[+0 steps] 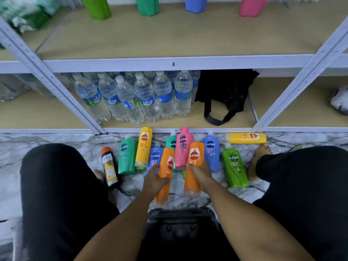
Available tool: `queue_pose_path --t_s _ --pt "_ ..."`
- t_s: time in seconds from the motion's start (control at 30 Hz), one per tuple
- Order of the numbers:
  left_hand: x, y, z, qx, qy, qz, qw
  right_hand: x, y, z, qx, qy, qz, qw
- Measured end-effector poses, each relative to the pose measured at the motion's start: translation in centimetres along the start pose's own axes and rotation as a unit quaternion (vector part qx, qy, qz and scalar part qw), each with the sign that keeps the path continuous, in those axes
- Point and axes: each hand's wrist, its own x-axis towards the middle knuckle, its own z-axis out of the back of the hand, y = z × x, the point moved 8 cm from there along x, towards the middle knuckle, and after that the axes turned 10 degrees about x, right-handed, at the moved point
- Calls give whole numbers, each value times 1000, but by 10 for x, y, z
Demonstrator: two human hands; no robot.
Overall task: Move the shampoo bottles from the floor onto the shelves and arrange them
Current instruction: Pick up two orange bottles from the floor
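Two orange plastic Sunsilk shampoo bottles are in the person's hands, just in front of the pink pump-top shampoo bottle (184, 147) that stands at the middle of the cluster on the marbled floor (56, 140). The left hand (154, 178) curls round the left orange bottle (166, 166) about halfway up its body, fingers wrapped behind it and thumb across the near side, so the label end rises above the knuckles and the lower end juts out below the wrist. The right hand (200, 176) grips the right orange bottle (195, 157) the same way, fingers closed round its lower half, label showing above them. Both orange bottles lean against or just beside the pink bottle; whether they touch the floor I cannot tell.

Left of the pink bottle are a blue bottle (155, 157), a yellow bottle (144, 146), a teal-green bottle (127, 157) and, farthest out, a small dark bottle with an orange cap (109, 165). Behind the pink bottle peeks another teal bottle (171, 143). Right of it stand a blue pump bottle (211, 153) and a bright green pump bottle (234, 166), with a yellow bottle lying on its side (246, 138) beyond them.

Above the pink bottle, the lowest white metal shelf (216, 129) carries clear water bottles (143, 97) and a black bag (226, 93). The shelf above (169, 63) holds a green bottle (97, 7), a teal one (147, 5), a blue one (195, 3) and a pink one (252, 6) at its back, well apart.
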Motion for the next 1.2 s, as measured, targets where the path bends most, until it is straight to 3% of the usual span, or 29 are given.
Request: queue_pose_path --t_s 0.27,0.4,0.7,1.2 --pt "-25 -10 9 -13 -30 -20 999 -53 10 -12 -59 59 52 995" --pt "-38 -15 13 -41 -37 -38 998 -74 17 -3 -92 31 92 991" --pt "-33 -28 19 -41 -42 -57 997 -86 17 3 -181 -43 96 978" --pt "-2 -26 11 -60 -46 26 997 -41 20 -5 -180 -83 53 979"
